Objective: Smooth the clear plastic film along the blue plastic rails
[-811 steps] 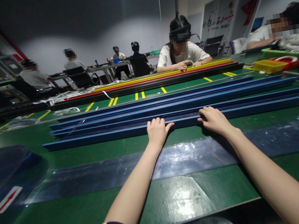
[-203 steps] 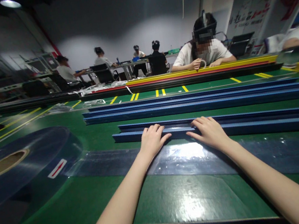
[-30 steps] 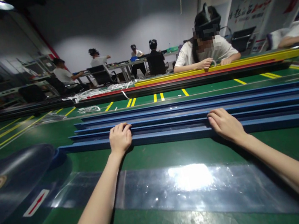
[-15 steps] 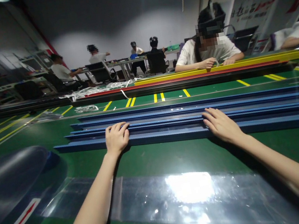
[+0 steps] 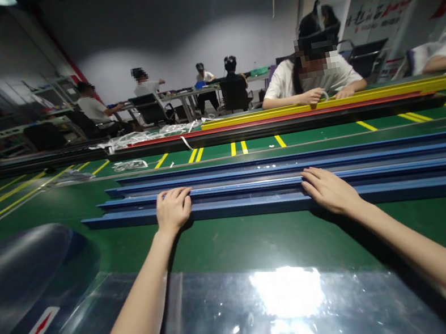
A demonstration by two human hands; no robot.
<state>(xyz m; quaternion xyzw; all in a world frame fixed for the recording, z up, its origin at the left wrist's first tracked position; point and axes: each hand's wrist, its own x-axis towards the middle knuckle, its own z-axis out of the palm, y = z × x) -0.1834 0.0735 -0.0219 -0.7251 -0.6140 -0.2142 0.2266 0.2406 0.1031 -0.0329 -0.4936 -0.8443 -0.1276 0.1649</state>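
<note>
Several long blue channel strips (image 5: 247,204) lie side by side across the green table. On the left, my left hand (image 5: 173,210) is over the nearest strips, fingers curled across their raised edges and thumb on the near side. My right hand (image 5: 329,189) grips the same strips farther right, its fingertips over the edges and pointing left. Bare strip shows between the two hands. The undersides of the fingers are hidden. In front of the strips, a clear plastic film (image 5: 216,300) lies flat under bright glare, running from a large film roll (image 5: 23,283) at the left.
Beyond the blue strips lie yellow strips (image 5: 249,118), a red strip, black strips (image 5: 285,126) and white bands (image 5: 148,135). Yellow lines mark the green surface (image 5: 312,134). A person (image 5: 311,68) works across the table with both hands at the yellow strips. Other people sit farther back.
The view has shifted slightly, with the table lower in it. The gap between the second and third blue strips from the back looks wider. Both hands keep their places on the strips.
</note>
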